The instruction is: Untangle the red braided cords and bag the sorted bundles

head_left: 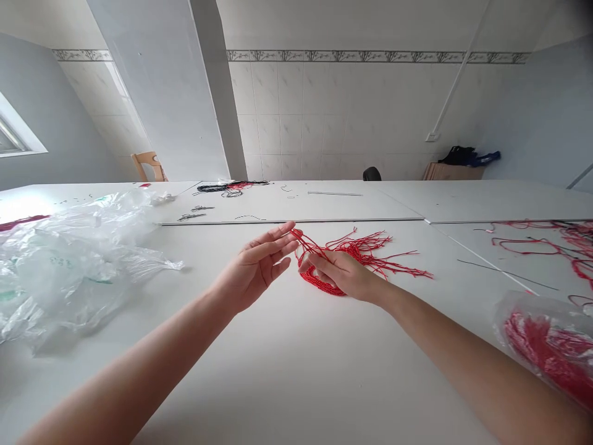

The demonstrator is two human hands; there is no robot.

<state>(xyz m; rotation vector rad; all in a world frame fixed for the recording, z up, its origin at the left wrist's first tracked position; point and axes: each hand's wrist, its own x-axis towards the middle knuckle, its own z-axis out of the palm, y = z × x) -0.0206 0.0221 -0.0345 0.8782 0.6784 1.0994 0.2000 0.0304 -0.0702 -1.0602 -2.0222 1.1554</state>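
Note:
Thin red braided cords (313, 244) run between my two hands, just above the tabletop. My left hand (257, 262) has its fingers mostly stretched out, with the looped end of the cords caught at its fingertips. Closed around the same cords, my right hand (345, 275) pinches them between thumb and fingers. Behind and under it lies a coiled bundle of red cords (322, 287), its loose ends fanning out to the right. Part of the bundle is hidden by my right hand.
Crumpled clear plastic bags (69, 266) cover the left side of the white table (278, 371). A plastic bag of red cords (551, 346) lies at right, near more loose red cords (532, 244). Black cords (227, 186) and a thin rod (334, 193) lie farther back.

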